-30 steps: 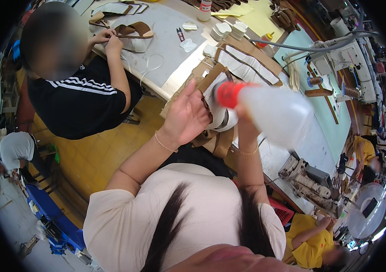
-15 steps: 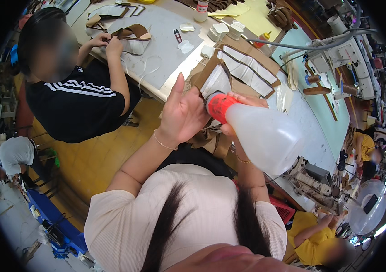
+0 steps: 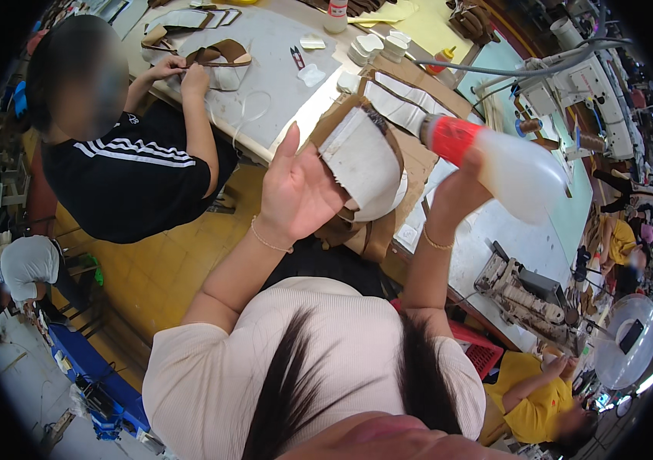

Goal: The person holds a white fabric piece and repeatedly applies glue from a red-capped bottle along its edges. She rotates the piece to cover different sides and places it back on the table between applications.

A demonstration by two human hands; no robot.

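- The left hand (image 3: 300, 188) is spread open, thumb apart, fingertips hidden behind a white-and-brown cloth piece (image 3: 363, 162).
- The right hand (image 3: 458, 195), apart from the left, grips a plastic bottle (image 3: 522, 170) with a red collar.
- The bottle tilts above the tabletop (image 3: 487, 234), mouth leftward, near the cloth piece.

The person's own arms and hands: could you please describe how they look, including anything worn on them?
The left hand and right hand are ungloved, and the forearms are uncovered. Each wrist carries a thin bracelet, which looks finely beaded or braided. The short sleeves are pale cream, with fine ribbing.
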